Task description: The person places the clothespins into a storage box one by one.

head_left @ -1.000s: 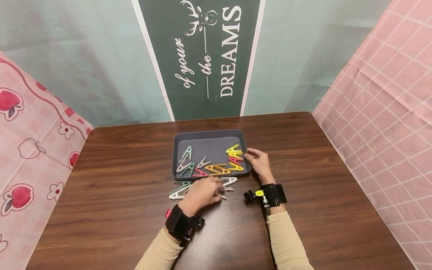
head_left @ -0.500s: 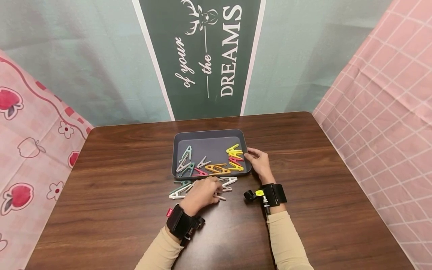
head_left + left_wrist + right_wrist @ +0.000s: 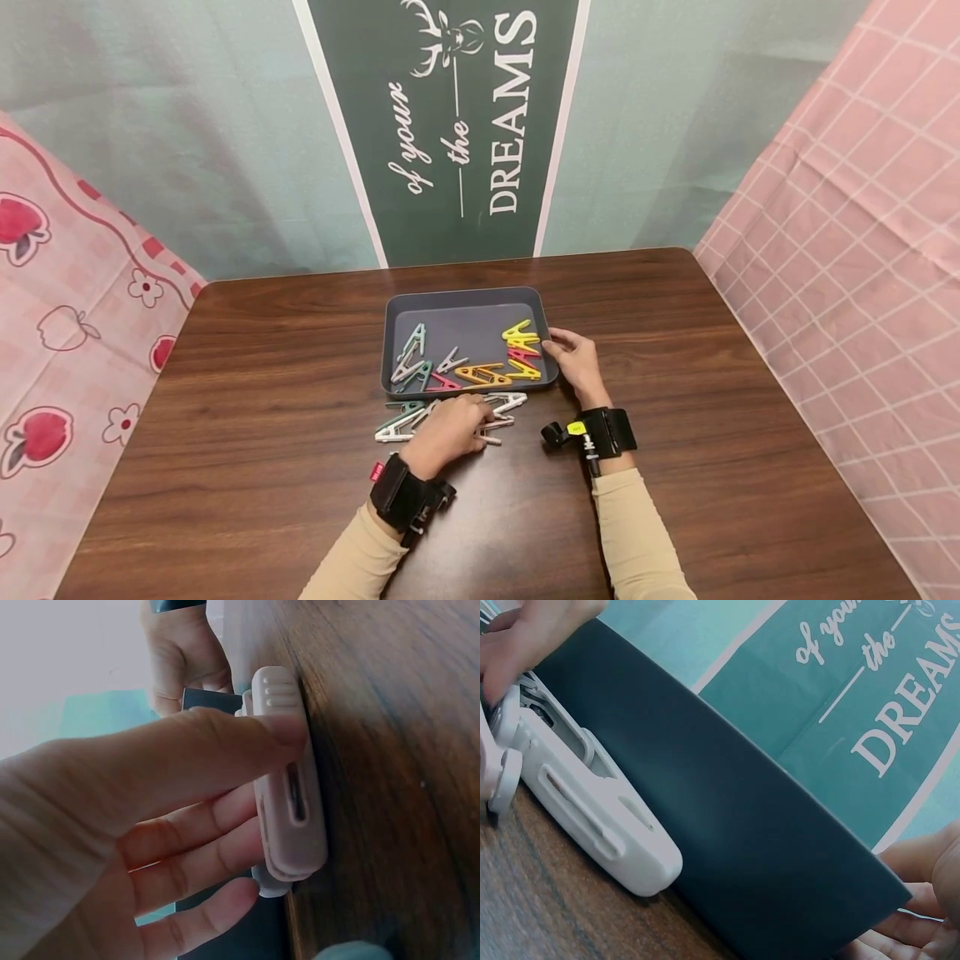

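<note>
My left hand (image 3: 452, 429) lies over a row of clothespins in front of the grey tray (image 3: 468, 300). In the left wrist view its thumb and fingers pinch a pale pink clothespin (image 3: 294, 844) just above or on the wood. A white clothespin (image 3: 641, 844) lies along the tray's near wall, and another white one (image 3: 393, 433) and a green one (image 3: 407, 408) show left of the hand. My right hand (image 3: 577, 367) holds the tray's right side, thumb over the rim and fingers outside. Parts of the row are hidden under the left hand.
Inside the tray are yellow clothespins (image 3: 525, 369), an orange one (image 3: 483, 375), pink and red ones, and grey-green ones (image 3: 411, 350) at the left. The brown table (image 3: 712, 467) ends at cloth hangings (image 3: 637, 133) behind and on both sides.
The pinkish clothespins by my left fingertips have shifted very slightly left. The tray and my right hand stay in place.
</note>
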Demonstrator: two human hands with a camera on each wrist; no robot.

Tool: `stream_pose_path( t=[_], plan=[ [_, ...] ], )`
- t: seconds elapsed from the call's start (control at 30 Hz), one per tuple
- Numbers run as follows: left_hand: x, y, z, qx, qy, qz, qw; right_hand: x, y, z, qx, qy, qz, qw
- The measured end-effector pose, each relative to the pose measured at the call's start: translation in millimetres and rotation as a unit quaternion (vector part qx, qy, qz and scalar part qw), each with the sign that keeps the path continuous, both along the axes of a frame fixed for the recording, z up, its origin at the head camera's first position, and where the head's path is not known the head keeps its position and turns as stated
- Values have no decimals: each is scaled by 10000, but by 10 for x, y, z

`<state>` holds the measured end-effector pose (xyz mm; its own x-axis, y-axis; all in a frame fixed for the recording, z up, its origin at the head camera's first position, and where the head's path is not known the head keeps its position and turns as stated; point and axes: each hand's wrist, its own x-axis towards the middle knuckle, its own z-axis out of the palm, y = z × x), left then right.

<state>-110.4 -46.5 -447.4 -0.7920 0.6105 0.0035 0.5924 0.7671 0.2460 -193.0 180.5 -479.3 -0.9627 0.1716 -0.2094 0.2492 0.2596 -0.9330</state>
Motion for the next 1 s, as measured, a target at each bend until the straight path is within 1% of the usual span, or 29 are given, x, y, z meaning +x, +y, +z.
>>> stream_pose_path(
  t=[0.2, 0.3, 0.47, 0.57, 0.67, 0.83, 1.0],
  plan=[
    [-8, -25, 46, -24, -50, -18, 10000, -1, -6, 12, -22, 6, -4, 10000],
    [-11, -43, 74, 77, -102, -30, 9999, 3, -8, 13, -21, -40, -11, 10000],
    [-22, -72, 127, 547, -308, -72, 9980, 18, -8, 17, 37, -56, 15, 10000],
    [-37, -89, 151, 814, -344, -90, 9960, 20, -3, 19, 47, -50, 31, 10000],
    [-50, -115, 172, 996, -316, -40, 9945, 15, 3, 14, 36, -55, 25, 10000],
    [-84, -170, 210, 1196, -151, 101, 9927, 7, 6, 1, 48, -71, 12, 10000],
    [-131, -222, 234, 1390, -89, 411, 9894, 6, 9, -5, 43, -82, 25, 10000]
  ],
)
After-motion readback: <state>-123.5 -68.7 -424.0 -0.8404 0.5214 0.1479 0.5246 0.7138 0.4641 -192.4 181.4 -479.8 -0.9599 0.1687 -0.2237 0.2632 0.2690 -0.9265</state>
